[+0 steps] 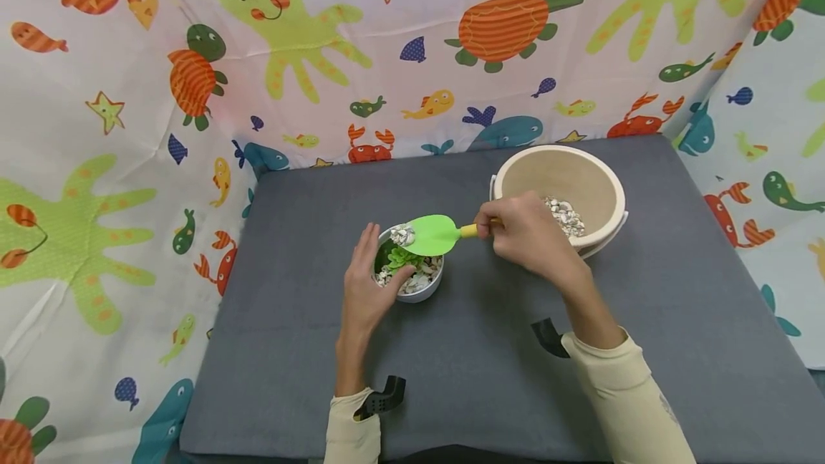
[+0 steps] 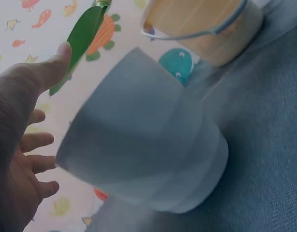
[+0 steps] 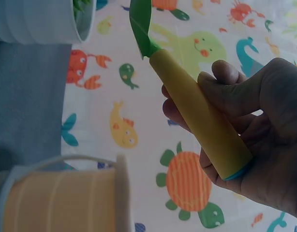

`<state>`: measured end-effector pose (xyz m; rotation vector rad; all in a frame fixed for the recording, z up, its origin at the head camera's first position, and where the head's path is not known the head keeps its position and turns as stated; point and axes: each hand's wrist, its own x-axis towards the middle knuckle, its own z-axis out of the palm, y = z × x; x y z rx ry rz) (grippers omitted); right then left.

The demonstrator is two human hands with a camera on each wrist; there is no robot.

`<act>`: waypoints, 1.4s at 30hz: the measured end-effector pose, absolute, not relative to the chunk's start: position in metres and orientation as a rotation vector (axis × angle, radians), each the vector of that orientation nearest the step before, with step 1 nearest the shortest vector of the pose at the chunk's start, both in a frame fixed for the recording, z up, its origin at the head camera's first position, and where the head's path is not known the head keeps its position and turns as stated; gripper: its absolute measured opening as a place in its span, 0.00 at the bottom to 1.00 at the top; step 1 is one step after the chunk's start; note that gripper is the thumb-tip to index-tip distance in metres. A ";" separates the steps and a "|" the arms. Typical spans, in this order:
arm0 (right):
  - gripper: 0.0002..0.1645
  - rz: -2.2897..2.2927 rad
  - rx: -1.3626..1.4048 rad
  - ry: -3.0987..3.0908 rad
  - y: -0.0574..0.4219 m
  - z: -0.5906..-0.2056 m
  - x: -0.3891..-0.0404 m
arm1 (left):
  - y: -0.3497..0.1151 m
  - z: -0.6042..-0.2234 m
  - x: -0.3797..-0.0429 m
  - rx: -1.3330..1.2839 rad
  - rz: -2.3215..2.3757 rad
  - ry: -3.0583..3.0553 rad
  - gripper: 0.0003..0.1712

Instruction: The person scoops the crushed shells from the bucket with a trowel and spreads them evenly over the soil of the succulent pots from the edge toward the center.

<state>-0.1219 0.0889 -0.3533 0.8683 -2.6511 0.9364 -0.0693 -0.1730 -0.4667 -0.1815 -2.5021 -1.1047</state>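
Observation:
A toy trowel with a green blade and a yellow handle is gripped by my right hand. Pale pebbles lie on the blade's tip, which is over the far rim of a white flower pot. Inside the pot, a green succulent stands among whitish stones. My left hand is at the pot's left side with its fingers extended and thumb near the rim. The left wrist view shows the pot's plain side; whether the fingers touch it I cannot tell.
A cream bucket with a handle stands to the right, behind my right hand, with more pale pebbles in it. Grey cloth covers the table. A curtain printed with sea animals hangs at the back and sides.

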 end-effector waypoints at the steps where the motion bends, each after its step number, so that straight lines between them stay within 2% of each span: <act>1: 0.19 0.920 0.882 -2.657 0.086 -0.354 -0.122 | -0.174 -0.469 -0.069 -0.176 -1.113 -2.503 0.51; 11: 0.17 0.572 1.083 -2.662 0.053 -0.359 -0.117 | -0.182 -0.487 -0.066 -0.098 -1.223 -2.618 0.69; 16: 0.13 0.344 1.149 -2.623 0.035 -0.352 -0.111 | -0.180 -0.490 -0.067 -0.080 -1.314 -2.628 0.74; 20: 0.07 0.147 1.200 -2.555 0.024 -0.343 -0.106 | -0.179 -0.491 -0.067 -0.071 -1.315 -2.612 0.75; 24: 0.10 0.011 1.216 -2.483 0.019 -0.337 -0.102 | -0.179 -0.492 -0.067 -0.061 -1.320 -2.608 0.74; 29: 0.04 -0.014 1.221 -2.417 0.018 -0.337 -0.099 | -0.180 -0.495 -0.066 -0.056 -1.329 -2.590 0.73; 32: 0.03 -0.008 1.231 -2.390 0.019 -0.337 -0.099 | -0.179 -0.496 -0.065 -0.032 -1.327 -2.582 0.73; 42: 0.11 0.269 1.106 -2.400 0.051 -0.331 -0.105 | -0.163 -0.502 -0.054 0.284 -1.091 -2.521 0.72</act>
